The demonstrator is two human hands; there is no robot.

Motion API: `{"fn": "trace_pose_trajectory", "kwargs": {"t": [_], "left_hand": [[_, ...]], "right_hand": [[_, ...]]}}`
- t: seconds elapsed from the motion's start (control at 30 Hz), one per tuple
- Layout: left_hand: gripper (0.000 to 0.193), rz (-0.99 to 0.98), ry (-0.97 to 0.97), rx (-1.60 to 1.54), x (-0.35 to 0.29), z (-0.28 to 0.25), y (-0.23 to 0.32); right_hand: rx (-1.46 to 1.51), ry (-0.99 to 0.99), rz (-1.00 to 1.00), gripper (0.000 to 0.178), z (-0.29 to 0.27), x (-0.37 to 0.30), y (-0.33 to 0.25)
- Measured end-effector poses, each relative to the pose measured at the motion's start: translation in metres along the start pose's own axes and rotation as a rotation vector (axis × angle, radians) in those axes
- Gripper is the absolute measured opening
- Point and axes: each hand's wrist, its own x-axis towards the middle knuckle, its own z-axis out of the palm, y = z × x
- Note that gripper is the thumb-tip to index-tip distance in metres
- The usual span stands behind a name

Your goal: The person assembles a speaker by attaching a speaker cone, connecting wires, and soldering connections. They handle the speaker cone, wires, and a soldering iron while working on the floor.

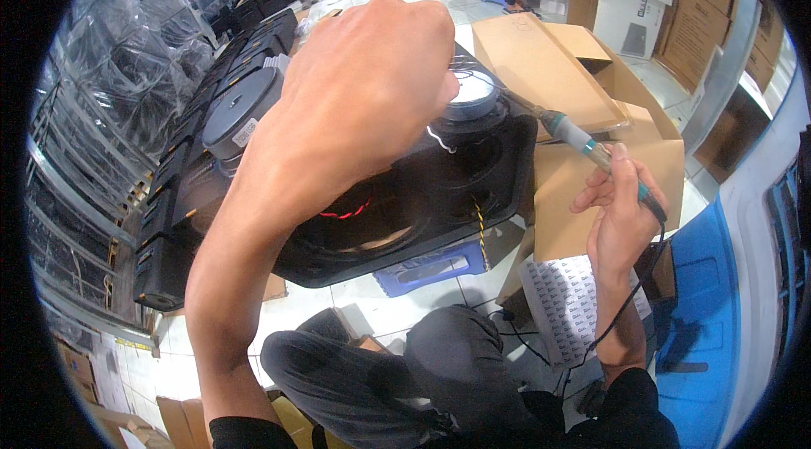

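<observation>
My right hand [623,204] grips a soldering iron [574,135] with a grey and teal handle. Its metal shaft points up and left, toward a round silver-backed speaker driver [475,94]. Closed and back-up, my left hand [372,69] is held over the black speaker cabinet [422,229], right beside that driver. A thin line shows near its fingertips, but what the fingers pinch is hidden behind the hand. Red wire [346,214] lies in the cabinet's large opening, and a yellow-and-black twisted wire [480,225] hangs over its near edge.
A larger dark driver [241,115] sits left of my wrist. Open cardboard boxes [608,170] stand at the right, beside a blue panel [697,314]. Under the cabinet is a blue plastic stool [435,270]. The iron's black cord [629,301] trails down past my forearm. Other people are farther back.
</observation>
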Motion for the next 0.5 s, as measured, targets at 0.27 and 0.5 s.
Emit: {"fn": "trace_pose_trajectory", "kwargs": {"t": [0.27,0.5], "left_hand": [[0.026,0.021,0.004,0.015,0.0002,0.0009,0.0028],[0.025,0.014,-0.012,0.036,0.0007,0.0022,0.0066]], "right_hand": [[0.001,-0.005,0.005,0.030,-0.0007,0.0001,0.0004],[-0.003,-0.011,0.007,0.030,-0.0013,0.0002,0.0005]]}}
